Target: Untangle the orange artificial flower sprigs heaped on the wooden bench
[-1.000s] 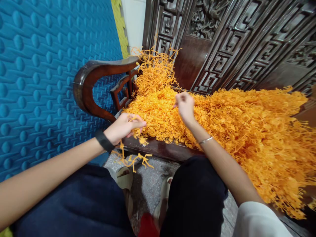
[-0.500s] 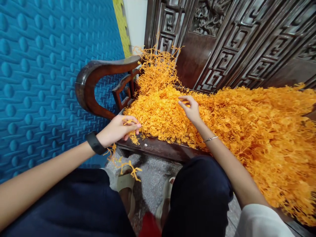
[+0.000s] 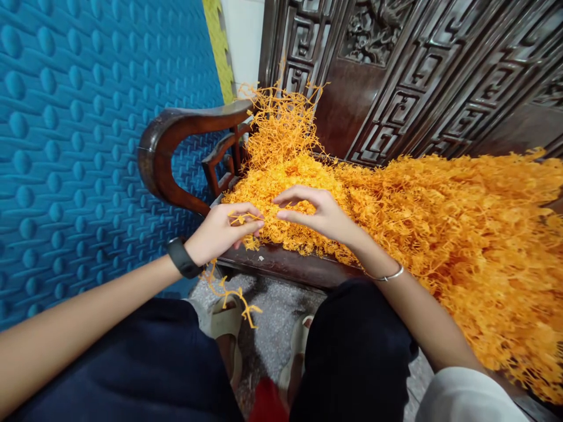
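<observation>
In the head view my left hand is closed on an orange branching plastic strand. Part of the strand shows between thumb and fingers, and its knobbly tail dangles below the wrist over the floor. Just to the right, my right hand has its thumb and forefinger apart, with a small gap between it and the left fingertips. Nothing shows between its fingers. Behind both hands lies a pile of orange plastic pieces on a dark wooden bench seat.
A far larger orange heap covers the bench to the right. The curved wooden armrest stands at left, before blue bumpy matting. A carved backrest rises behind. My knees and sandals are below, above a speckled floor.
My right hand has come left and down from the pile toward my left hand. The left hand has shifted slightly right, still gripping the strand.
</observation>
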`<state>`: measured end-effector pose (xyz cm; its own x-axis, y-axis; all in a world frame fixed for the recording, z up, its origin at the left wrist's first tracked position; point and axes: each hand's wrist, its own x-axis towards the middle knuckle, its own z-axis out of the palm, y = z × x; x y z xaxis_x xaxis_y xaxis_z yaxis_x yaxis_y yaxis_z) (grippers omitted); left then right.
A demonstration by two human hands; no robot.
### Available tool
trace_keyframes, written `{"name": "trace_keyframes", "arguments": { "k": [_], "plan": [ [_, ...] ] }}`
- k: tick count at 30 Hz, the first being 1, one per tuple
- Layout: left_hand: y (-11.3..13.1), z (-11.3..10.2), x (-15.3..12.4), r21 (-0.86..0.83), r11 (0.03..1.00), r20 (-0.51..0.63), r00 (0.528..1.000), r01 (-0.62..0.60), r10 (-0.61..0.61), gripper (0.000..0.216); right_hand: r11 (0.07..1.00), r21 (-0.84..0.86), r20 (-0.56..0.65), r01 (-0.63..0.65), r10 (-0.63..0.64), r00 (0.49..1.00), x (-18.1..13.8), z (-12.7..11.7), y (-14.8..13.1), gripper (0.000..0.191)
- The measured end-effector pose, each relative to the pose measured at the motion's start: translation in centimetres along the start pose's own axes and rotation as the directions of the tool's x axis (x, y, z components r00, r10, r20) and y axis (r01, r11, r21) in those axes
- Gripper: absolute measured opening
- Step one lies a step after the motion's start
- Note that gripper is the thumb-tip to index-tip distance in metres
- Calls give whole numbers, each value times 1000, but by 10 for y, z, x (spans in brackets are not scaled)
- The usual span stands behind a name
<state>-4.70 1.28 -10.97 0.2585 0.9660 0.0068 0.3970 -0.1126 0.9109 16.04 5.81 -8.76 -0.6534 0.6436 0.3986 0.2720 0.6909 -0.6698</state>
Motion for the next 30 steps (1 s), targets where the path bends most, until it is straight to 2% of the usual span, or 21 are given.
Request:
{"name": "trace_keyframes", "arguments": {
  "k": [3, 12, 17, 22, 30],
  "plan": [
    [4, 2, -1, 31, 999, -4, 1000, -28, 28, 25, 992, -90, 19, 87, -86, 996, -2, 11, -11, 24],
    [9, 5, 1, -69, 995, -109, 992, -73, 65, 32, 957, -140, -101, 254, -269, 958, -2, 13, -4, 22],
    [8, 7, 4, -70, 994, -197, 978, -85, 70, 33, 896, -324, -132, 304, -361, 923, -4, 16, -5, 21],
    [12, 9, 6, -124, 988, -247, 967, -96, 63, 35, 920, -301, -114, 252, -298, 948, -5, 15, -3, 17],
    [8, 12, 10, -119, 987, -247, 966, -108, 76, 29, 967, -220, -122, 129, -158, 980, -5, 19, -3, 19]
  ]
}}
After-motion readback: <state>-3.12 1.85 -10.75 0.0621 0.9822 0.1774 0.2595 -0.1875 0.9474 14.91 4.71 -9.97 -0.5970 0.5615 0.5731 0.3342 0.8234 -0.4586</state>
